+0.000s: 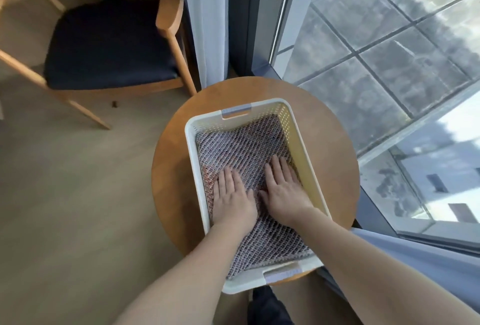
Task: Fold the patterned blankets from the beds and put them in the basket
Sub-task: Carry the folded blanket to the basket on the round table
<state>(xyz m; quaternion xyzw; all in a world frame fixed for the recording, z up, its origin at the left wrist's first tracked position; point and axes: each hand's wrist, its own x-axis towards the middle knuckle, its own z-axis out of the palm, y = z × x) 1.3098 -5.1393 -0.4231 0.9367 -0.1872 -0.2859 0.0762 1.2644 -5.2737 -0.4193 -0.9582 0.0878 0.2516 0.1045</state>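
Both palms flat, fingers spread: left hand (232, 196), right hand (284, 189) pressing blanket (244, 143) down in basket (306, 148). Probably soft, light, springy. Best gripped at folded edges.

On the smooth, matt wooden round table (324, 127) stands a white perforated plastic basket (193, 158) holding a coarse woven patterned blanket (241, 148), and beyond the table are a wooden chair (170, 13) with a dark matt cloth seat and glossy window glass (389, 39).
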